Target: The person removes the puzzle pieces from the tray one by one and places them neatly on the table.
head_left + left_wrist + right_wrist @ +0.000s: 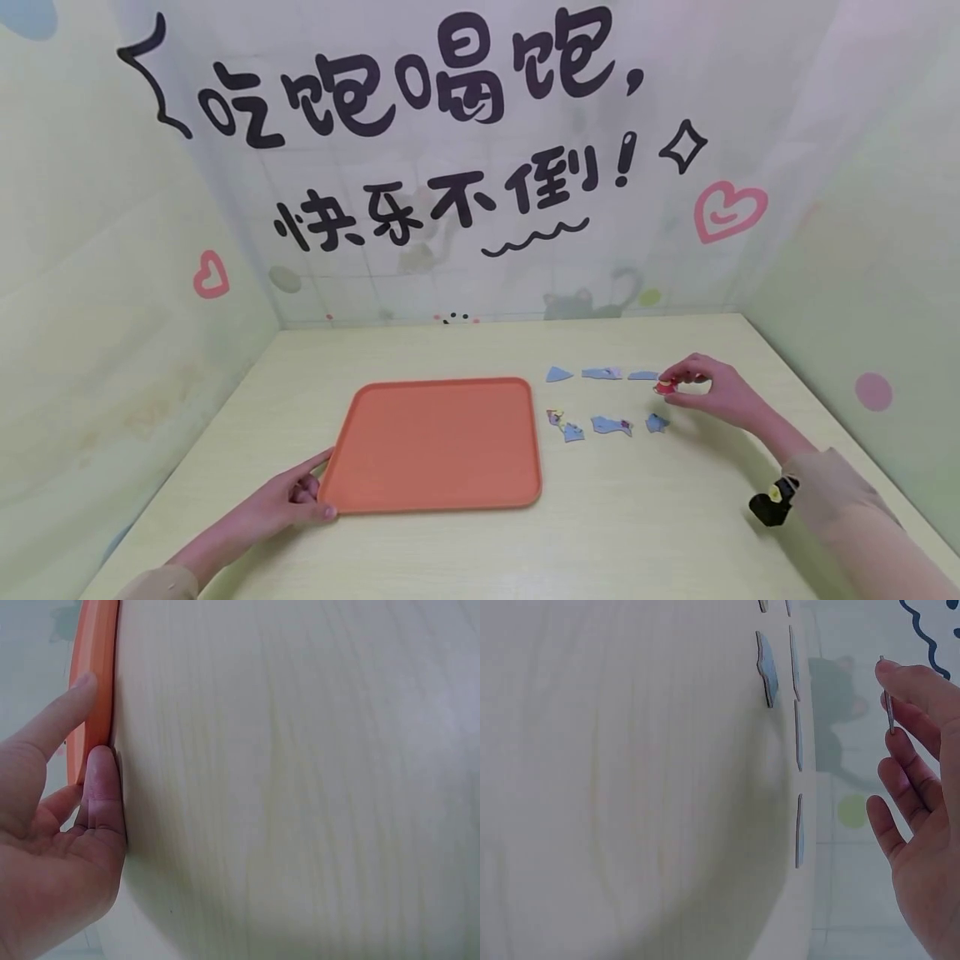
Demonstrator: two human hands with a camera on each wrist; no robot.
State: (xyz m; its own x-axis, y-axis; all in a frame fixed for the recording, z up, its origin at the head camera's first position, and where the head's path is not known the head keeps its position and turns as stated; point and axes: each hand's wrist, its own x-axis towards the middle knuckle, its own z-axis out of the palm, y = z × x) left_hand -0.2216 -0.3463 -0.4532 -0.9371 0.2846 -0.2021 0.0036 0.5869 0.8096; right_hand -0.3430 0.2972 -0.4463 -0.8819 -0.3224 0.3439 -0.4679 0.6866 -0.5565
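Note:
In the head view, an orange tray lies flat on the table, nothing on it. My left hand grips its near left corner, thumb at the front rim and index finger along the left side. The left wrist view shows the tray's outer wall between thumb and fingers. My right hand pinches a small red puzzle piece between thumb and fingertips, held above the table. From the right wrist, the hand shows this thin piece edge-on. Several blue puzzle pieces lie right of the tray.
The pale wooden table meets a printed backdrop behind and on both sides. A back row holds a triangular blue piece and flat pieces; a nearer row includes a yellow-marked piece. A black device sits on the right wrist.

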